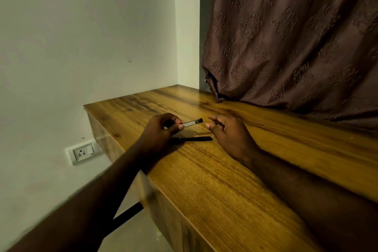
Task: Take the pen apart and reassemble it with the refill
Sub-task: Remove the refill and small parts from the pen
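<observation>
Left hand (161,129) pinches one end of a short clear plastic pen section with a black tip (193,122) between thumb and fingertips, holding it roughly level just above the surface. Right hand (227,131) sits just beside its free end with the fingers loosely curled and thumb and forefinger apart; no part shows in it. A slim black pen piece, barrel or cap (192,139), lies flat on the wooden surface (214,180) between the hands and nearer the person, under the held section. Both parts look light, stiff, smooth plastic, so likely slippery and prone to roll. Best held with a fingertip pinch at mid-length or at the ends, twisting gently. Refill not identifiable here; probably thin and bendable. A brown patterned curtain (296,37) hangs behind, and a white wall socket (82,152) sits at left.
</observation>
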Motion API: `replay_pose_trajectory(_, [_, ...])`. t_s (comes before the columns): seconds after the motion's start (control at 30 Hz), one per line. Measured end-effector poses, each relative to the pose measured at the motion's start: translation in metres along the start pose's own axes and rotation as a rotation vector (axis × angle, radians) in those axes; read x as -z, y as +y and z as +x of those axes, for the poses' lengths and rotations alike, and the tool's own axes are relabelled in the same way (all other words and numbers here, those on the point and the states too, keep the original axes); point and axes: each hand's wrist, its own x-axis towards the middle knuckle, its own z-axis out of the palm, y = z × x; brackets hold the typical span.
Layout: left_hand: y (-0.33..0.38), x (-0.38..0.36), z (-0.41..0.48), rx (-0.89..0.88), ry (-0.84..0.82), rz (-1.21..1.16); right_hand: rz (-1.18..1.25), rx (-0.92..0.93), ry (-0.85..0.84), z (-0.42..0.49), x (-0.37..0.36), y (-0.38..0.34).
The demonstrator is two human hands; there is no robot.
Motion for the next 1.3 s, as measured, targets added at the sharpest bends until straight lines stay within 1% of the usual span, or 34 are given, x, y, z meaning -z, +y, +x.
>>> replay_pose_trajectory(0.13, [0.003,-0.008,-0.004,-0.062,-0.026,0.029,0.108,-0.025,-0.022,-0.001,-0.001,0.000])
replay_pose_trajectory(0.27, [0.005,-0.011,-0.005,-0.041,-0.054,0.039,0.138,-0.046,-0.023,-0.001,-0.002,0.002])
replay_pose_trajectory(0.37, [0.010,-0.014,-0.011,0.049,-0.074,-0.080,0.170,-0.093,-0.031,0.000,-0.003,0.007])
replay_pose_trajectory(0.5, [0.013,-0.013,-0.014,0.084,-0.099,-0.162,0.218,-0.162,-0.047,0.003,-0.003,0.011])
replay_pose_trajectory(0.6, [0.007,-0.009,-0.012,0.114,-0.068,-0.223,0.274,-0.234,-0.003,0.001,0.004,0.011])
replay_pose_trajectory(0.67, [0.003,-0.009,-0.011,0.124,-0.049,-0.217,0.225,-0.208,-0.008,-0.001,0.006,0.011])
replay_pose_trajectory(0.77, [0.003,-0.008,-0.010,0.149,-0.016,-0.181,0.070,-0.171,-0.068,-0.007,0.003,0.012])
replay_pose_trajectory(0.87, [0.004,-0.006,-0.011,0.157,-0.011,-0.148,-0.045,-0.184,-0.097,-0.010,0.006,0.016])
replay_pose_trajectory(0.97, [0.006,-0.004,-0.012,0.147,-0.021,-0.142,-0.165,-0.193,-0.163,-0.013,0.007,0.018])
replay_pose_trajectory(1.07, [0.005,-0.004,-0.011,0.140,-0.024,-0.136,-0.261,-0.190,-0.182,-0.013,0.005,0.016])
replay_pose_trajectory(1.13, [0.002,-0.004,-0.009,0.144,-0.021,-0.149,-0.278,-0.199,-0.188,-0.012,0.005,0.017])
replay_pose_trajectory(1.2, [0.002,-0.005,-0.009,0.149,-0.015,-0.147,-0.244,-0.214,-0.154,-0.011,0.006,0.020])
replay_pose_trajectory(1.3, [0.001,-0.004,-0.006,0.119,-0.005,-0.085,-0.098,-0.249,-0.007,-0.009,0.012,0.018])
